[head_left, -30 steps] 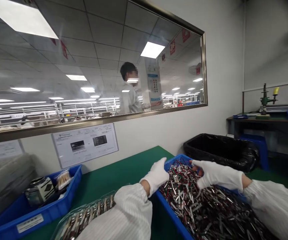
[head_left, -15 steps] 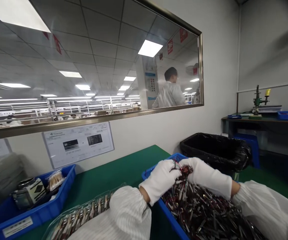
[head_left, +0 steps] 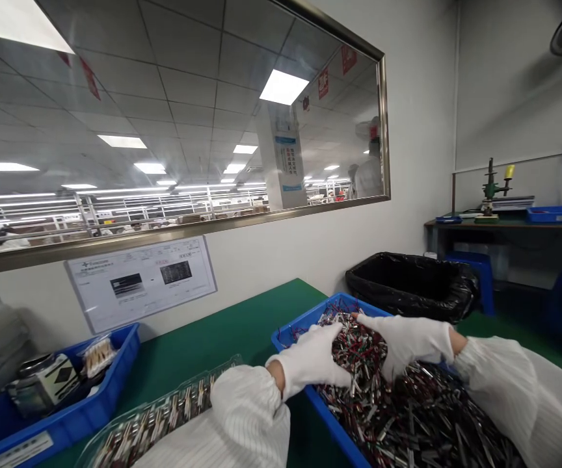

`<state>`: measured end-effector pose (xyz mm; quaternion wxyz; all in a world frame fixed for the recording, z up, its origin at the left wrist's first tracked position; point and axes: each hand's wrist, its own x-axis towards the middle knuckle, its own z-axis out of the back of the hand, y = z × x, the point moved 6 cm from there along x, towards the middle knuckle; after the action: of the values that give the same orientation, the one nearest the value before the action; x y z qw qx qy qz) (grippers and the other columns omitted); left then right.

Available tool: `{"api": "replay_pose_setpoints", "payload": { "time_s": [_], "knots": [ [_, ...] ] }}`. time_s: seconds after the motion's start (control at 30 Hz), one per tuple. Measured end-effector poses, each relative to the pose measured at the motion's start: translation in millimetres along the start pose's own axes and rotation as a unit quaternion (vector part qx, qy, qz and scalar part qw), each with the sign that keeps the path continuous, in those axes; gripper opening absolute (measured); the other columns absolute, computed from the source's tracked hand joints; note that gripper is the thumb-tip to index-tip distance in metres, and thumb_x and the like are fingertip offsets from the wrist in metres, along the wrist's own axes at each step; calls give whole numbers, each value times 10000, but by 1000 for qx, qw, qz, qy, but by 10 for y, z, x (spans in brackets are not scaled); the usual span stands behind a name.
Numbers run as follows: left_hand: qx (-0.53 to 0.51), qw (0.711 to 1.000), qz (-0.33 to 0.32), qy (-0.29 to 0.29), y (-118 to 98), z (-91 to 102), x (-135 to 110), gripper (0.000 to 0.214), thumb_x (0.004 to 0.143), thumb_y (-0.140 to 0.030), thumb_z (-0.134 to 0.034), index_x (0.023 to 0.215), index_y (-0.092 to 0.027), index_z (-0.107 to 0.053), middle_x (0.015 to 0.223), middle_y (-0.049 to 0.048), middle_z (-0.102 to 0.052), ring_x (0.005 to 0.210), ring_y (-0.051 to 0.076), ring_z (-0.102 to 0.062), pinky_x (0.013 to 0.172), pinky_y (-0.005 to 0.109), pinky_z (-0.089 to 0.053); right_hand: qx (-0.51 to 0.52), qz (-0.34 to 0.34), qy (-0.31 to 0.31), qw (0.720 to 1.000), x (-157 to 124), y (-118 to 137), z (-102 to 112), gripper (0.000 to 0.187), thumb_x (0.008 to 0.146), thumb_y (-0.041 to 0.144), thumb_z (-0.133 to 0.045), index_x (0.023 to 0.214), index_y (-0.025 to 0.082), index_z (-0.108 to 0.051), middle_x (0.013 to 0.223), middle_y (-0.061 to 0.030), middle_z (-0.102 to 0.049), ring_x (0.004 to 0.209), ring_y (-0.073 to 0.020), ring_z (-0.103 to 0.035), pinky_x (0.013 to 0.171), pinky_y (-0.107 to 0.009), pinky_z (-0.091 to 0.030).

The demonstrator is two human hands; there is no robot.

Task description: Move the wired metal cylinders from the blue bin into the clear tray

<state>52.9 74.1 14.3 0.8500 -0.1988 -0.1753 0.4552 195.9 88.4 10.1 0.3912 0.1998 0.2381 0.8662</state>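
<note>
A blue bin (head_left: 332, 426) is heaped with small dark parts on thin red, black and white wires (head_left: 363, 370); their exact kind I cannot make out. My left hand (head_left: 313, 357), in a white glove, is at the bin's left side, thumb and fingers apart against the heap. Across from it, my right hand (head_left: 405, 341), gloved too, reaches over the heap from the right with its fingers spread. Between the two hands lie loose wired parts, and neither hand is closed on any. To the left, a clear plastic tray (head_left: 235, 364) holds several wired pieces in a row, partly hidden by my left sleeve.
A second blue bin (head_left: 127, 364) at the left holds a jar (head_left: 44, 383) and a bag of cotton swabs (head_left: 99, 356). Behind the heaped bin stands a black-lined waste bin (head_left: 466, 286). A wall with a window and posted sheet (head_left: 144, 279) borders the green table (head_left: 242, 318).
My hands were together over a bunch of wired parts; they have come apart and lower, fingers spread, the bunch no longer held. The person behind the glass has moved out of that spot.
</note>
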Motion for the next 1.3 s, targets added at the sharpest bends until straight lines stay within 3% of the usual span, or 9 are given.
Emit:
{"api": "replay_pose_setpoints", "payload": {
  "time_s": [0.07, 0.17, 0.27, 0.5, 0.73, 0.87, 1.0, 1.13, 1.3],
  "knots": [
    [45, 999, -18, -24, -64, -69, -7, 811, 370, -453, -673, 1119, -262, -428, 1011, 54, -513, 916, 269, -470, 761, 348, -399, -39, -10, -44, 998, 75, 71, -145, 899, 342, 273, -695, 1173, 157, -373, 1085, -98, -508, 943, -262, -489, 826, -316, -372],
    [84, 991, -33, -99, -92, -102, 10, 469, 503, -369, -612, 946, -231, -545, 857, 46, -563, 842, 245, -491, 728, 339, -404, -52, -26, -144, 988, 185, 193, -253, 404, 517, 238, -594, 910, 154, -546, 831, -70, -598, 753, -219, -551, 693, -304, -416],
    [42, 985, -90, -141, -151, -39, 35, 277, 606, -133, -461, 838, -233, -576, 809, 4, -591, 777, 160, -518, 725, 257, -402, -33, 0, -158, 987, 235, 318, -220, 103, 599, 147, -491, 688, 162, -541, 650, -16, -584, 612, -149, -541, 584, -240, -416],
    [-102, 963, -127, -217, -181, 327, 120, 356, 627, -20, -356, 875, -182, -554, 897, -2, -601, 846, 104, -527, 814, 206, -368, 114, 36, -163, 979, 235, 381, 99, 441, 653, 80, -434, 1084, 169, -419, 929, -12, -576, 842, -122, -539, 757, -212, -419],
    [-72, 986, 93, -121, 461, 153, 174, 494, 607, -245, -534, 1089, -168, -459, 1056, 87, -544, 944, 217, -502, 817, 305, -363, 39, -91, -167, 981, 212, -136, 155, 614, 541, 160, -593, 1134, 199, -437, 995, -52, -558, 889, -214, -513, 815, -326, -374],
    [-100, 989, 79, -76, 459, 82, 166, 670, 571, -405, -576, 1166, -169, -379, 1118, 87, -502, 958, 199, -497, 789, 261, -390, 32, -115, -119, 986, 111, -245, 197, 818, 465, 321, -682, 1200, 186, -349, 1014, -66, -551, 869, -215, -530, 758, -291, -412],
    [-86, 991, 50, -87, 339, 10, 164, 832, 447, -445, -654, 1184, -212, -347, 1133, 70, -481, 997, 231, -459, 811, 294, -375, 23, -104, -103, 989, 181, -150, -8, 983, 370, 333, -720, 1235, 180, -278, 1010, -70, -558, 875, -233, -531, 766, -305, -408],
    [-59, 991, 14, -119, 235, -2, 162, 683, 461, -286, -666, 1099, -214, -435, 988, 38, -556, 884, 208, -509, 775, 295, -387, 9, -45, -140, 989, 326, 135, -209, 739, 453, 226, -662, 1140, 193, -392, 979, -43, -562, 854, -205, -527, 753, -269, -394],
    [-78, 981, -98, -148, 7, 142, 156, 330, 561, -22, -396, 809, -179, -547, 713, -24, -567, 671, 99, -501, 661, 206, -392, 9, -6, -168, 986, 289, 383, -125, 256, 586, 93, -472, 819, 179, -532, 720, -4, -585, 655, -139, -527, 606, -224, -394]
  ]
}}
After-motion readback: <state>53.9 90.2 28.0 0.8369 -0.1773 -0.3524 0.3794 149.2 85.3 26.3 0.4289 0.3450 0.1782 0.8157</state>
